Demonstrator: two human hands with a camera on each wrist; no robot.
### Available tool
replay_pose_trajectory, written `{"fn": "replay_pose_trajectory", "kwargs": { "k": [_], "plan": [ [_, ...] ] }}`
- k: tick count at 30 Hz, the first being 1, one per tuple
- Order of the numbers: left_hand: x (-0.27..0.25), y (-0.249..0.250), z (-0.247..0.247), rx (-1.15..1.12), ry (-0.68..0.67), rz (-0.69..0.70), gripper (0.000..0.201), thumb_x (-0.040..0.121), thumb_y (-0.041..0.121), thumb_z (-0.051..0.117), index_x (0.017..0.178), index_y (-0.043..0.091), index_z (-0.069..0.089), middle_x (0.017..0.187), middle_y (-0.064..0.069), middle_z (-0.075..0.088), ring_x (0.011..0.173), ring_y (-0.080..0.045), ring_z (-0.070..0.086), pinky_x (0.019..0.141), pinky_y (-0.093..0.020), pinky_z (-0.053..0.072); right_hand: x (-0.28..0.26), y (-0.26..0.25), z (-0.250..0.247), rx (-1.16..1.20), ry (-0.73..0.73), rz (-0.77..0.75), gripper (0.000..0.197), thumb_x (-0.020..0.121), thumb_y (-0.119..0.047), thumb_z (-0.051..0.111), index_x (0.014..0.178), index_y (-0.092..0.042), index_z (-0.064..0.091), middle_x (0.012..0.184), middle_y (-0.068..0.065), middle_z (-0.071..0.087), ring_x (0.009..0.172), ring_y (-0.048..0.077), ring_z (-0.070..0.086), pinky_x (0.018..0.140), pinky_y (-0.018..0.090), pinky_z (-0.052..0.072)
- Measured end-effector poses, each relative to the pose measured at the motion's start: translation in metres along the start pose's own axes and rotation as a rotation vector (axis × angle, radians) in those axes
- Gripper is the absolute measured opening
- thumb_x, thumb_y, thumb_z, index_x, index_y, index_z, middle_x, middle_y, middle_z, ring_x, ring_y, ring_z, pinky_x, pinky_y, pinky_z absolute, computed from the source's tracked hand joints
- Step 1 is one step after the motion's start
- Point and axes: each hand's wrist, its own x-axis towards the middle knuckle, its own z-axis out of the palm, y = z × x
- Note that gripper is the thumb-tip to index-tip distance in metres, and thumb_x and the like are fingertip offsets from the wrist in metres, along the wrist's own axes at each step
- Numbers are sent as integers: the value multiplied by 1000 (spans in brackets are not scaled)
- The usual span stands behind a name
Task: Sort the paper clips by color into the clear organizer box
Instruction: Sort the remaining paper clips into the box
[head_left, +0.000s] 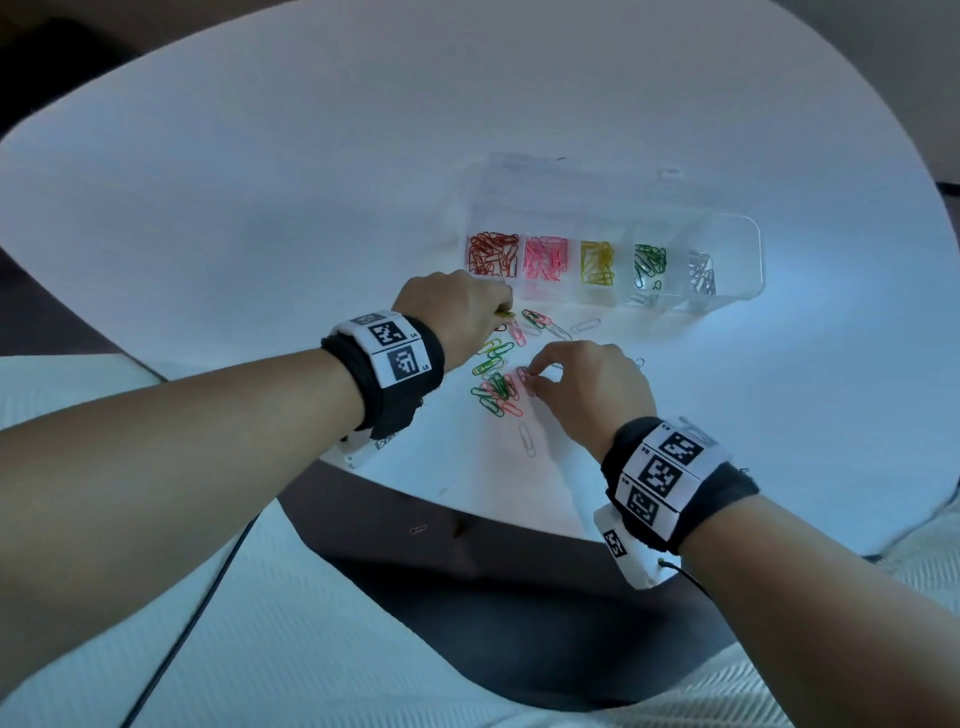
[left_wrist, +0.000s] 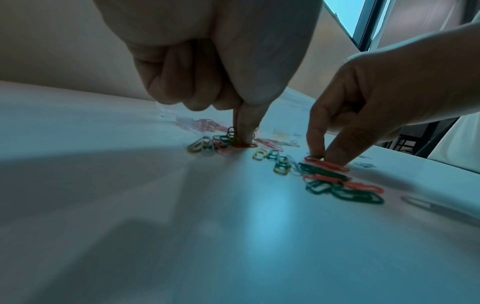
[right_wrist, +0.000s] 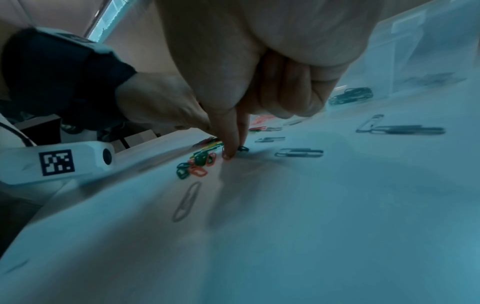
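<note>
Clear plastic organizer box (head_left: 737, 228), lid open, lies toward the white table's far right edge; compartments hold red, pink, yellow, green, silver clips. Loose mixed-colour wire paper clips (head_left: 496, 382) scattered just nearside of it, toward the near edge.

Head view looks down from above; wrist views skim the table (head_left: 260, 182) — all share the loose clips (head_left: 498, 379).
</note>
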Motion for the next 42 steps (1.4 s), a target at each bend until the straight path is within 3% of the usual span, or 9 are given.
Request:
{"fn": "replay_pose_trajectory", "kwargs": {
  "k": [5, 10, 16, 22, 27, 31, 36, 38, 42],
  "plan": [
    [1, 2, -2, -18, -6, -33, 22, 96, 42, 50, 105, 23, 58, 95, -4, 63, 77, -28, 53, 67, -31, 38, 4, 15, -7, 73, 29, 79, 19, 86, -47, 65, 86, -28, 71, 86, 2, 68, 81, 25, 63, 66, 30, 50],
    [2, -1, -8, -97, -36, -81, 23, 85, 45, 66, 88, 24, 58, 81, 1, 59, 74, -24, 53, 63, -28, 37, 1, 24, -15, 193, 46, 119, 18, 83, -42, 72, 75, -26, 69, 63, -13, 48, 62, 13, 53, 49, 24, 33],
    [3, 0, -19, -222, 10, -168, 33, 71, 49, 77, 73, 21, 59, 73, 7, 59, 70, -21, 56, 59, -26, 37, -4, 24, -19, 302, 34, 122, 20, 82, -41, 73, 77, -22, 71, 57, -13, 45, 55, 3, 45, 49, 19, 29],
    [3, 3, -19, -556, 2, -169, 20, 82, 48, 68, 88, 30, 75, 110, 5, 69, 97, -18, 62, 86, -34, 51, -6, 20, -23, 382, 28, 119, 18, 82, -37, 74, 79, -19, 73, 54, -11, 42, 51, 5, 41, 48, 20, 27],
    [4, -7, -21, -307, -10, -160, 13, 88, 40, 62, 99, 37, 68, 92, 4, 60, 84, -21, 57, 75, -29, 43, -5, 20, -26, 396, 36, 124, 15, 82, -33, 73, 76, -19, 72, 53, -9, 42, 50, 7, 41, 50, 24, 29],
    [1, -5, -18, -199, -21, -106, 17, 90, 40, 57, 105, 38, 64, 115, 5, 65, 93, -23, 59, 75, -28, 40, -5, 20, -24, 406, 27, 140, 14, 82, -33, 73, 74, -22, 69, 54, -7, 43, 53, 8, 40, 50, 24, 28],
    [0, 6, -18, -87, -73, -87, 16, 86, 41, 61, 96, 31, 67, 88, 4, 57, 78, -20, 50, 67, -30, 35, -8, 21, -22, 420, 3, 164, 15, 84, -32, 69, 76, -18, 66, 55, -1, 51, 52, 14, 46, 52, 26, 33],
    [0, 7, -18, -37, -108, -100, 19, 84, 41, 63, 98, 29, 68, 91, 3, 58, 78, -21, 51, 67, -30, 36, -7, 19, -24, 452, 1, 190, 14, 88, -26, 61, 78, -17, 61, 63, 0, 58, 59, 17, 52, 54, 25, 37],
    [-1, 8, -13, -22, -131, -107, 16, 88, 35, 60, 100, 28, 68, 101, -1, 65, 78, -22, 51, 67, -30, 38, -7, 13, -29, 982, -128, 308, 30, 93, -15, 44, 64, -19, 35, 52, -5, 29, 46, 16, 20, 44, 21, 17]
  ]
}}
